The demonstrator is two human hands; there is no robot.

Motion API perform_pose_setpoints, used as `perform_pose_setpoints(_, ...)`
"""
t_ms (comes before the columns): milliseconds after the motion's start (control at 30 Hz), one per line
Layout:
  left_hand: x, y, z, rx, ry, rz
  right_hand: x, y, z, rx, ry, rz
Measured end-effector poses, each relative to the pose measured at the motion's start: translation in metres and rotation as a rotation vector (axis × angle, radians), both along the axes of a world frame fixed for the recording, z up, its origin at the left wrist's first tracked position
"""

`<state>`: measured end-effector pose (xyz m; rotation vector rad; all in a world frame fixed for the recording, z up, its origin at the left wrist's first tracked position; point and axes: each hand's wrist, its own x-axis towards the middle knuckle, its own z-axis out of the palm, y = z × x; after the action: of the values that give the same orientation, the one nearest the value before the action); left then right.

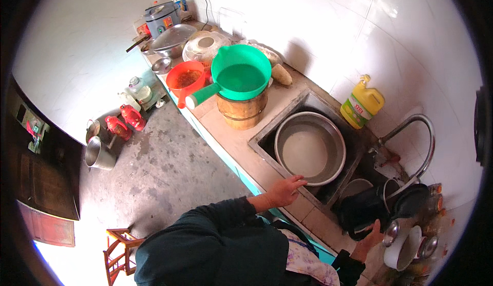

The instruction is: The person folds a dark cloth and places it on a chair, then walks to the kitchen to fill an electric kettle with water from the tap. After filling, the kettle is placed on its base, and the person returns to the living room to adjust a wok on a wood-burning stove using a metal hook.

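Observation:
My left hand [284,192] is at the near rim of a round stainless steel basin [278,147], with its fingers apart. Whether the fingertips touch the rim, I cannot tell. The basin sits in the left bowl of a metal sink [265,134] and seems to hold water. My right hand [369,243] is beside a black vessel [360,209] on the right side of the sink, its fingers apart and nothing visible in them. Close by this hand are a metal ladle [391,233] and a white enamel pot [396,261]. A curved chrome faucet [429,147] rises behind the black vessel.
A green dipper [244,80] of water rests on a wooden bucket [240,112]. Beside it are a red dipper [186,79] and a clear domed cover [204,45]. A yellow detergent jug [362,103] stands behind the sink. On the floor are red thermoses [133,116] and a wooden stool [123,247].

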<state>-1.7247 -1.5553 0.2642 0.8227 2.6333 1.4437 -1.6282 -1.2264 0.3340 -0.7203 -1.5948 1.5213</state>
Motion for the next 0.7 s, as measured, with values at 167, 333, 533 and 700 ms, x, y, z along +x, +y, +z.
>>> perform_pose_setpoints(167, 0.0, 0.0, 0.0, 0.018, 0.034, 0.015, 0.004, 0.041, -0.038, -0.034, -0.047, 0.047)
perform_pose_setpoints(333, -0.002, 0.001, -0.001, 0.007, 0.032, 0.009, 0.002, 0.032, -0.03, -0.04, -0.116, 0.039)
perform_pose_setpoints(533, -0.003, 0.002, 0.0, -0.013, 0.017, -0.018, 0.003, 0.026, -0.023, -0.052, -0.116, 0.048)
perform_pose_setpoints(700, -0.004, 0.003, 0.005, -0.003, 0.022, -0.032, 0.002, 0.041, -0.04, -0.049, -0.084, 0.03)
